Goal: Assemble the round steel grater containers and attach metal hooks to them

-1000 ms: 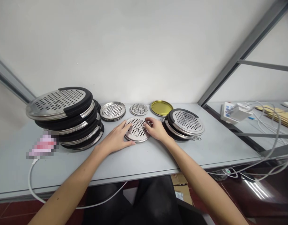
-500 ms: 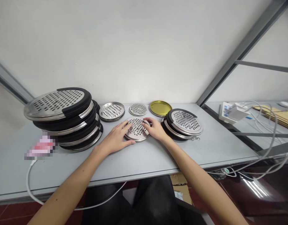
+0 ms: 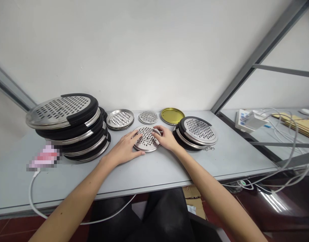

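A round metal grater plate with rows of holes lies flat on the grey table in front of me. My left hand grips its left side, the fingers over the top and the thumb at the near edge. On the opposite side, my right hand has its curled fingers on the rim and surface. Behind the plate rest a finer grater plate, a silver grater plate with a raised rim and a gold round lid.
At left rises a tall stack of round graters with black rims. A shorter stack stands at right, a wire clasp at its side. A pixelated object with a white cable lies front left. Metal frame bars and a power strip are at right.
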`<state>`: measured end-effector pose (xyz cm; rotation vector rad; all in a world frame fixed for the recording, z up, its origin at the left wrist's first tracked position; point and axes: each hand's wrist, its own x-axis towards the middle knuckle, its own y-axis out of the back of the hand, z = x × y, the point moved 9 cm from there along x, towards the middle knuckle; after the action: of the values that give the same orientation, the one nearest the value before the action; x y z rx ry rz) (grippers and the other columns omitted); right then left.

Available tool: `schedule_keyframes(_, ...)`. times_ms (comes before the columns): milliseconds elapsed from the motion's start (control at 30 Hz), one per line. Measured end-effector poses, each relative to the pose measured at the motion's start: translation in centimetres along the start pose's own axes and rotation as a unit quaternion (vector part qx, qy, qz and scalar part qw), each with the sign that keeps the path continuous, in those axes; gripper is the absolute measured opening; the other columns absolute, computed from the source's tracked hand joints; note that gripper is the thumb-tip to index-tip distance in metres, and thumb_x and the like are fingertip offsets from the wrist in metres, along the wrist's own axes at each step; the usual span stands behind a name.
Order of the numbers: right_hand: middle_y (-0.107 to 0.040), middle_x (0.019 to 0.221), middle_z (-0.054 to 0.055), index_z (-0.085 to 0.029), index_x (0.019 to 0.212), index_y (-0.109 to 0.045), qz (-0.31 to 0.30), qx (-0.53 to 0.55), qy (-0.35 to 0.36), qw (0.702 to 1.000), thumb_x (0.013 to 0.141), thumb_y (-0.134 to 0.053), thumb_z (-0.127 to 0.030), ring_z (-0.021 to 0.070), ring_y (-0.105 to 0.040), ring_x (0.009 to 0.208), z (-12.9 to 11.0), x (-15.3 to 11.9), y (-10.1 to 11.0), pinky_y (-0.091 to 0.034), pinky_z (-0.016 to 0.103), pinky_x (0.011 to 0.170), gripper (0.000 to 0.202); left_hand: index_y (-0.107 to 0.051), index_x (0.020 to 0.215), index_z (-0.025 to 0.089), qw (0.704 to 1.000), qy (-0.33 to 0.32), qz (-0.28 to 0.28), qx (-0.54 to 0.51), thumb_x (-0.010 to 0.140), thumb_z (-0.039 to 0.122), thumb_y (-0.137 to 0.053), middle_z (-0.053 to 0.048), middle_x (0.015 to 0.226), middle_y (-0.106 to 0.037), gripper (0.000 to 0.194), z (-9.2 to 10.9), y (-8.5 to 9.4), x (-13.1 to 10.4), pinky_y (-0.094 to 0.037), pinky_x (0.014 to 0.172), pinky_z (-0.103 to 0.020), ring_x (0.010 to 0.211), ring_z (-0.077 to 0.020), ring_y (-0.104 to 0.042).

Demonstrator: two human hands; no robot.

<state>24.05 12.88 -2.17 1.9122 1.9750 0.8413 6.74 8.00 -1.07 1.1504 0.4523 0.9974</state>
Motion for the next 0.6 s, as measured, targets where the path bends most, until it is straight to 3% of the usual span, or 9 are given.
schedule_keyframes(267,-0.064,0.122,0.017,-0.011,0.119,-0.062,0.005,-0.078,0.055,0.995,0.085,-0.057,-0.033,0.0272,-0.06,0.114,-0.5,-0.1,-0.3,-0.044,0.042,0.101,0.04,-0.042,0.143,0.019,1.0,0.012,-0.022,0.007,0.081,0.054,-0.064,-0.012,0.156,-0.03,0.075,0.1,-0.2,0.0,-0.029,0.116,-0.044,0.143,-0.0292,-0.03)
schedule_keyframes(600,-0.063,0.122,0.019,-0.009,0.122,-0.062,-0.007,-0.168,0.107,0.98,0.09,-0.051,-0.032,0.0285,-0.059,0.114,-1.5,-0.5,-0.7,-0.042,0.04,0.101,0.041,-0.04,0.145,0.019,1.0,0.012,-0.024,0.009,0.08,0.056,-0.064,-0.011,0.157,-0.03,0.078,-0.3,-0.5,0.0,-0.026,0.118,-0.045,0.145,-0.0308,-0.024)
